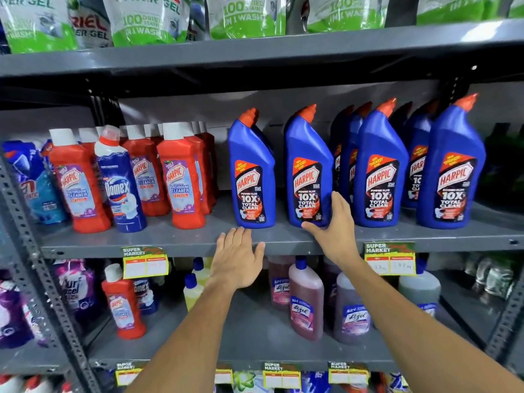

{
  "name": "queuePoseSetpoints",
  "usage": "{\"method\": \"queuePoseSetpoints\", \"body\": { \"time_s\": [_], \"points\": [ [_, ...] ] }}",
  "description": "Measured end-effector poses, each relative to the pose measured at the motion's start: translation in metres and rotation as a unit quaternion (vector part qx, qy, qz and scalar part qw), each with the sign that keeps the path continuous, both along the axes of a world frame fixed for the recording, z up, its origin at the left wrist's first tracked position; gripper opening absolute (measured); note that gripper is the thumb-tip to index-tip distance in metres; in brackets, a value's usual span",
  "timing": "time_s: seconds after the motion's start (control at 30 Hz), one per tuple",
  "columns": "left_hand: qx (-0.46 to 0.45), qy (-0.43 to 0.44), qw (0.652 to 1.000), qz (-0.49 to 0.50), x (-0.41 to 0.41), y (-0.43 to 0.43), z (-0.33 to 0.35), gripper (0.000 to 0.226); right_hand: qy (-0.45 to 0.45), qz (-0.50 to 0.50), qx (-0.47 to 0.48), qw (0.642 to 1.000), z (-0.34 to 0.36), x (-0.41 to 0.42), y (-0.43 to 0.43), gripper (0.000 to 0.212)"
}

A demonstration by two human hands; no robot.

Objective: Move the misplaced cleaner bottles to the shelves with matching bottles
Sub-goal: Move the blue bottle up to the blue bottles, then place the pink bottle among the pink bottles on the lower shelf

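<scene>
Blue Harpic bottles with orange caps stand in rows on the middle shelf (175,242). My right hand (333,228) is open around the lower right side of the second blue Harpic bottle (307,168), fingers touching it. My left hand (238,258) hovers flat and open at the shelf edge, just below the leftmost blue Harpic bottle (251,171). Left of these stand red Harpic Bathroom Cleaner bottles (181,177), with one blue Domex bottle (120,182) among them. On the lower shelf a single red Harpic bottle (123,304) stands beside another Domex bottle (143,290).
Lizol bottles (304,302) and yellow bottles (194,287) fill the lower shelf. Ariel pouches (141,21) line the top shelf. Blue refill pouches (34,182) sit at far left. Yellow price tags (144,263) hang on shelf edges. A grey upright post (34,265) runs down the left.
</scene>
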State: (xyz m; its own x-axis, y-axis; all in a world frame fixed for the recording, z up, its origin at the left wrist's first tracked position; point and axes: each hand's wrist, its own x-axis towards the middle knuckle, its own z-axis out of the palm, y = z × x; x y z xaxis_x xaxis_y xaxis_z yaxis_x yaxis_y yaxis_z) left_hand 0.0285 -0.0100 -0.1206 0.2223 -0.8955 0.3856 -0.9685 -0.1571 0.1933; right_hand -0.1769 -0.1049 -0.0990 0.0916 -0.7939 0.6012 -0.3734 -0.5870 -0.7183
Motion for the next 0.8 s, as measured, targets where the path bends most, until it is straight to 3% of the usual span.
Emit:
{"method": "queuePoseSetpoints", "body": {
  "time_s": [0.2, 0.37, 0.47, 0.6, 0.8],
  "points": [
    [-0.116, -0.042, 0.992, 0.008, -0.005, 0.007, -0.021, 0.059, 0.008, -0.008, -0.039, 0.999, -0.049, -0.016, 0.049, 0.083],
    [-0.181, -0.058, 0.982, -0.003, -0.015, 0.030, -0.066, 0.067, 0.036, -0.041, -0.014, 0.998, -0.110, -0.024, 0.066, 0.075],
    [-0.134, -0.052, 0.989, -0.021, -0.021, 0.045, -0.118, 0.072, 0.049, -0.016, 0.056, 0.997, -0.150, -0.021, 0.063, 0.076],
    [0.006, -0.008, 0.999, -0.046, -0.005, 0.035, -0.204, 0.071, 0.039, -0.023, 0.164, 0.985, -0.196, -0.011, 0.045, 0.091],
    [0.174, 0.036, 0.983, -0.041, 0.023, 0.006, -0.297, 0.087, 0.013, -0.036, 0.308, 0.951, -0.257, 0.008, 0.001, 0.113]
  ]
}}
